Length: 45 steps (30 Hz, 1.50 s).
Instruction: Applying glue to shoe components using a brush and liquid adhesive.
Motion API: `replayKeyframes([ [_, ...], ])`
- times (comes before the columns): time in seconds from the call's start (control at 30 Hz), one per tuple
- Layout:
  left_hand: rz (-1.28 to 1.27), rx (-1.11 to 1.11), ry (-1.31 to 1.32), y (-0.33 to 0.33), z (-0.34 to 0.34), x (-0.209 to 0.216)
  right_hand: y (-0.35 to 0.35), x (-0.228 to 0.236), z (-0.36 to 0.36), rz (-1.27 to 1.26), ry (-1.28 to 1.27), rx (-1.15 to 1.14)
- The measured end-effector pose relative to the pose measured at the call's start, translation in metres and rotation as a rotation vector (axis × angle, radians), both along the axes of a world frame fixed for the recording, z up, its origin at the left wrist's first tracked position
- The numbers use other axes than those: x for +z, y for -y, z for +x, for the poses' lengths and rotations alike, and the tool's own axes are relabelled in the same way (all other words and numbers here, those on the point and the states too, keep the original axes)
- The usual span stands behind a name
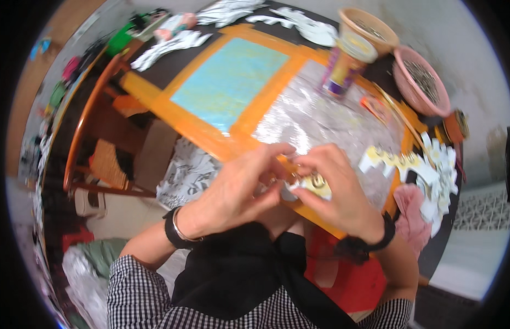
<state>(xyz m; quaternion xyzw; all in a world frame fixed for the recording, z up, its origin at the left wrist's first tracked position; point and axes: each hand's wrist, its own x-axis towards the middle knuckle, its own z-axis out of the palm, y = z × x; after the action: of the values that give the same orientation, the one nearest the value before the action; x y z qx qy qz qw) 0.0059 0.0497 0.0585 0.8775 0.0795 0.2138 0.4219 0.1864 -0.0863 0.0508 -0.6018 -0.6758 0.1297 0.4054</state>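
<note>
I report from the near side of the bench (208, 141). Closest to me are my black apron (219, 274) and a red seat (351, 285) below and to the right. I wear a black band with a metal bracelet at the left wrist and a black band at the right.

My right grip (340, 192) is narrow, thumb and fingertips pinching a small yellow-and-white piece (319, 189) that bears a dark curved part. The piece is above the bench's near edge, between my two hands. My left grip (236, 183) stands just beside it, fingers bent toward the thumb; blur prevents me from telling whether it holds anything.

Beyond the hands, orange tape frames a clear plastic sheet (315, 118) and, left of it, a blue sheet (233, 79). To the right lie a pink cloth (411, 205), a row of yellow-and-white pieces (394, 159) with dark rings, and white cut pieces (445, 164) beside them.

Farther off stands an upright purple-and-yellow container (340, 68). Near it are a pink basket (413, 97) and a tan bowl (384, 45), both containing small metallic-looking parts. More white strips (175, 48) lie along the far side. A wooden chair (88, 118) stands at left.
</note>
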Motion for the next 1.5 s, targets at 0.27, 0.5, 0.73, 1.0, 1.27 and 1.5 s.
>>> replayKeyframes([
  [0.27,-0.13,0.271,0.247,0.022,-0.133,0.078,-0.06,0.099,-0.089,0.217,-0.068,0.561],
  [0.5,-0.185,0.568,0.363,0.073,-0.217,0.133,-0.09,0.142,-0.181,0.401,-0.166,0.938],
  [0.73,-0.015,0.74,0.583,0.131,-0.287,0.163,-0.137,0.211,-0.268,0.759,0.297,1.578],
  [1.0,-0.471,0.791,0.543,0.116,-0.333,0.143,-0.119,0.185,-0.319,0.513,-0.051,1.419],
  [1.27,-0.775,0.59,0.596,0.064,-0.329,0.088,-0.144,0.159,-0.311,0.349,0.045,1.406],
  [1.5,-0.765,0.462,0.48,0.029,-0.295,0.067,-0.149,0.139,-0.266,0.257,0.144,1.249],
])
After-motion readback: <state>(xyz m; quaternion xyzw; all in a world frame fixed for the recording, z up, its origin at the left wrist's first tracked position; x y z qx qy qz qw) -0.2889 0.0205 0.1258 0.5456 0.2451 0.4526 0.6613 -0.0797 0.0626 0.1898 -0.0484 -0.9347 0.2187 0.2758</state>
